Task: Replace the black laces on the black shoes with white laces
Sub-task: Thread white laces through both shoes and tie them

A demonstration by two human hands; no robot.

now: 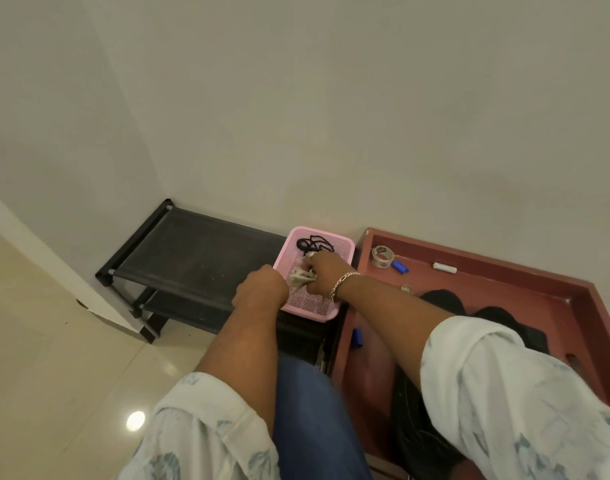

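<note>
Both hands are in the pink basket [334, 311] on the black rack [199, 258] now: the right hand [326, 271] has its fingers curled round a bundle of white laces [301, 276], and the left hand [262, 289] sits at the basket's near edge, knuckles up, so I cannot tell whether it holds anything. The black laces [312, 244] lie tangled at the far end of the basket, just beyond the white ones. The black shoes [445, 301] wait on the red surface [525, 289], partly hidden by the right forearm. The step looks like fetching the white laces, and the trick is to lift them clear without snagging the black tangle. Best to steady the basket with the left hand, then separate the pair and find the tips before threading.
</note>
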